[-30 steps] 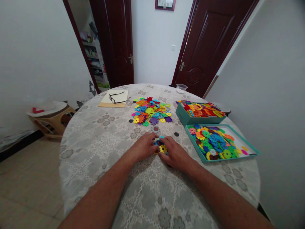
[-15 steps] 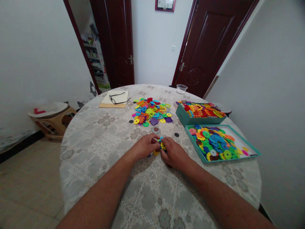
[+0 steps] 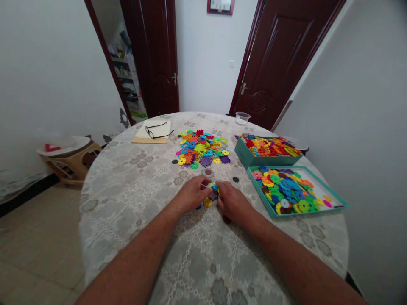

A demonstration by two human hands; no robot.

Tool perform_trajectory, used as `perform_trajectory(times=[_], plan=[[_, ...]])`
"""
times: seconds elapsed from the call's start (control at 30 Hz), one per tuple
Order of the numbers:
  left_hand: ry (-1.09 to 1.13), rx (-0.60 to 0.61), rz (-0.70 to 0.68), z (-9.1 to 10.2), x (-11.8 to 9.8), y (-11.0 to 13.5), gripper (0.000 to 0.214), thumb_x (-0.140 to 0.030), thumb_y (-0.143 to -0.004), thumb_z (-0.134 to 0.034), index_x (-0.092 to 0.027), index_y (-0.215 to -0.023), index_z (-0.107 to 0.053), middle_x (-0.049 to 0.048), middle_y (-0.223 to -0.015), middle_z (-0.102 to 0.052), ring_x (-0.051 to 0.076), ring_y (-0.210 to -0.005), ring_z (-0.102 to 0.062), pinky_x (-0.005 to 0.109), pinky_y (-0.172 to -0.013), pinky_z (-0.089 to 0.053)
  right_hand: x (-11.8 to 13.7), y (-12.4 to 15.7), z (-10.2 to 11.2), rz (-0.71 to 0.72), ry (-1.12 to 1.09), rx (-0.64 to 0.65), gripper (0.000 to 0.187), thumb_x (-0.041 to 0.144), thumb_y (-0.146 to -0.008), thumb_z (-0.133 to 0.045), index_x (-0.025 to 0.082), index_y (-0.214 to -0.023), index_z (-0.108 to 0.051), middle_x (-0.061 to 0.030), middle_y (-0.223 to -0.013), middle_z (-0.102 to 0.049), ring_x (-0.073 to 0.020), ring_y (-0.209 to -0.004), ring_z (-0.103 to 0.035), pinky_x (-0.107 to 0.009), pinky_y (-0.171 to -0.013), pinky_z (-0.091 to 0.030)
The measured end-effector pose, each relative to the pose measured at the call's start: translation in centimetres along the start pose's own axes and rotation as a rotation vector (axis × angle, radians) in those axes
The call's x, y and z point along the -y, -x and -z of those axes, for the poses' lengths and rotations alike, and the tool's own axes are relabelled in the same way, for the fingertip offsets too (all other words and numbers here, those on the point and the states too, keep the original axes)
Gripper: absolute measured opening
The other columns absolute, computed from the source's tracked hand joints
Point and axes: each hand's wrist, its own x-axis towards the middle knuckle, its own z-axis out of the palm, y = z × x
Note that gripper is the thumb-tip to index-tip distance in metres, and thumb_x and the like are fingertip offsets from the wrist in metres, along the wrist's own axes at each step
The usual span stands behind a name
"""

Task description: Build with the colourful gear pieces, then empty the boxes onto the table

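Observation:
Above the near middle of the table, my left hand (image 3: 193,194) and my right hand (image 3: 233,201) are close together, fingers closed on a small cluster of joined toy gear discs (image 3: 214,190) from both sides. Blue, green and dark bits show between the fingertips; much of the cluster is hidden. Below it lies a yellow gear disc (image 3: 207,203), beside a blue disc (image 3: 199,207) partly under my left hand. A brown disc (image 3: 227,219) peeks out beneath my right hand. Farther back, a mixed heap of toy gears (image 3: 203,148) rests on the tablecloth.
To the right stand a green box (image 3: 254,160) full of pieces and its shallow tray (image 3: 265,202) of discs. A dark disc (image 3: 235,179) lies alone nearby. Glasses (image 3: 155,136) sit on a pad (image 3: 140,134) at back left; a clear plastic cup (image 3: 242,117) stands at the far edge.
My right hand has shifted slightly right and turned the cluster, so its yellow disc is now mostly covered. My left hand has barely moved; the yellow disc beneath shows more.

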Motion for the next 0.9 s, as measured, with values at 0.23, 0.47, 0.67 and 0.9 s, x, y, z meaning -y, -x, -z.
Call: perform_trajectory(times=[0.23, 0.47, 0.67, 0.9], plan=[[0.148, 0.06, 0.016, 0.0, 0.0, 0.0, 0.026, -0.031, -0.085, -0.068, -0.019, -0.108, -0.072, 0.008, -0.106, -0.078, 0.022, -0.094, -0.074, 0.032, -0.083, -0.057, -0.8, -0.3, 0.0, 0.042, -0.105, -0.053, 0.03, 0.016, -0.095, -0.056, 0.016, -0.124, -0.061, -0.013, -0.119, -0.062, -0.024, -0.113, -0.058, -0.034, -0.1, -0.046], [0.277, 0.099, 0.063, 0.2, -0.9, 0.1, 0.029, -0.029, -0.082, -0.069, -0.017, -0.109, -0.073, 0.0093, -0.11, -0.078, 0.022, -0.098, -0.073, 0.033, -0.087, -0.055, -0.8, -0.2, 0.7, 0.119, -0.128, -0.008, 0.031, 0.015, -0.091, -0.061, 0.016, -0.122, -0.062, -0.0131, -0.12, -0.062, -0.0246, -0.115, -0.058, -0.036, -0.102, -0.046], [0.454, 0.139, 0.134, -0.1, -1.3, 0.2, 0.03, -0.03, -0.081, -0.071, -0.018, -0.108, -0.073, 0.0085, -0.106, -0.076, 0.019, -0.091, -0.071, 0.03, -0.08, -0.056, -0.8, 0.0, 1.1, 0.094, -0.096, 0.045, 0.026, 0.023, -0.096, -0.062, 0.017, -0.122, -0.062, -0.0119, -0.117, -0.062, -0.0236, -0.11, -0.06, -0.034, -0.097, -0.047], [0.56, 0.109, 0.167, -0.4, -1.0, 0.0, 0.033, -0.031, -0.078, -0.075, -0.017, -0.108, -0.072, 0.0084, -0.102, -0.075, 0.019, -0.089, -0.071, 0.031, -0.081, -0.056, 0.1, -0.2, 0.6, -0.001, 0.035, 0.082, 0.03, 0.019, -0.095, -0.055, 0.017, -0.124, -0.061, -0.0111, -0.116, -0.06, -0.0219, -0.102, -0.061, -0.03, -0.088, -0.047]])
